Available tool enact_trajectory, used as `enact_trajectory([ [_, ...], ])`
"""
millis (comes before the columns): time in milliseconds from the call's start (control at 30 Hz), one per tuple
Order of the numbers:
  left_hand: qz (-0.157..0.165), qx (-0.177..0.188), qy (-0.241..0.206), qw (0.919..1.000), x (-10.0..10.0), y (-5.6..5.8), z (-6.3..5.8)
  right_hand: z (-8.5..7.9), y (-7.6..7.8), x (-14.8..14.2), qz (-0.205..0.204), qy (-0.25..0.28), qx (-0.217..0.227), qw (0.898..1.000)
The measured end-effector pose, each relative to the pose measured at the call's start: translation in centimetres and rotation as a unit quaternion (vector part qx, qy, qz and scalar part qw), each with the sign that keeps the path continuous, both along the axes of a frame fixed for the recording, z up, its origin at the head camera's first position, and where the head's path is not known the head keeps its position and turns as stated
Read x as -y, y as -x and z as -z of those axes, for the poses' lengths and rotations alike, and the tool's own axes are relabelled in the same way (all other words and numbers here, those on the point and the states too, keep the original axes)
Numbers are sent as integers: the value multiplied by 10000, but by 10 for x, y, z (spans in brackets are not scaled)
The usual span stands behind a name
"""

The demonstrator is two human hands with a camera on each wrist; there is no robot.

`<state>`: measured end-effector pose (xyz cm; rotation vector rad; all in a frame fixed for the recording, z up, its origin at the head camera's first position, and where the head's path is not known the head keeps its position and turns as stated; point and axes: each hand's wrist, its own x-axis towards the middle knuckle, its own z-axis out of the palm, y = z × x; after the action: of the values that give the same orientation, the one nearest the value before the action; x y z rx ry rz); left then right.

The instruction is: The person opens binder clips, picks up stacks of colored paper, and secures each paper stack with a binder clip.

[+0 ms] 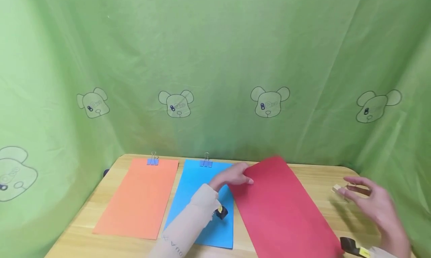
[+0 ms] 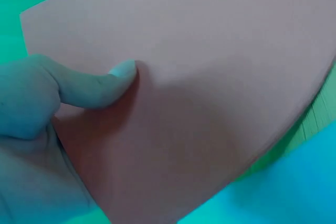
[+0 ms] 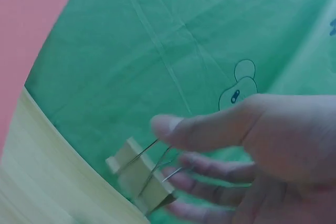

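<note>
My left hand [image 1: 237, 174] grips the far left edge of a red sheet of paper [image 1: 283, 205], thumb on top and the other fingers hidden beneath it. In the left wrist view the thumb [image 2: 97, 85] presses on the sheet, which looks greyish there and bends upward. Over the right side of the table, my right hand [image 1: 372, 198] holds a pale yellow binder clip [image 1: 336, 188] by its wire handles. The right wrist view shows this binder clip [image 3: 142, 174] at the fingertips, apart from the paper.
An orange sheet [image 1: 138, 198] and a blue sheet [image 1: 205, 220] lie to the left on the wooden table [image 1: 74, 243]. Each carries a blue binder clip at its far edge, one on orange [image 1: 153, 161], one on blue [image 1: 206, 163]. A green curtain [image 1: 215, 63] hangs behind.
</note>
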<state>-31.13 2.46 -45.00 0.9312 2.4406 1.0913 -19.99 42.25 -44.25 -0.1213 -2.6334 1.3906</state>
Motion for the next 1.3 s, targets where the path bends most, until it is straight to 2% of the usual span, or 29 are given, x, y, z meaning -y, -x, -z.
enact_trajectory([
  [133,-160,281,-571,9978,19,-3,-3,-4,-4,-7,416,1049,-206,9934],
  [267,-544,512,-1016,9920,36,-4,-4,-5,-8,-14,583,1405,-169,9882],
  [400,-965,787,-1531,9803,52,-5,-1,-1,-4,-13,519,1022,-30,9934],
  [600,-1471,659,-2186,9624,74,-8,4,5,2,-4,504,8,-12,9987],
  [733,-1717,669,-2556,9491,88,-8,7,7,3,-1,404,-24,-33,9992],
  [900,-1980,589,-2813,9371,105,-8,11,9,6,1,369,37,64,9993],
  [1100,-2492,331,-3175,9143,121,-7,27,9,12,4,317,-465,154,9983],
  [1300,-2643,365,-3209,9088,132,-4,43,13,15,7,150,-657,47,9977],
])
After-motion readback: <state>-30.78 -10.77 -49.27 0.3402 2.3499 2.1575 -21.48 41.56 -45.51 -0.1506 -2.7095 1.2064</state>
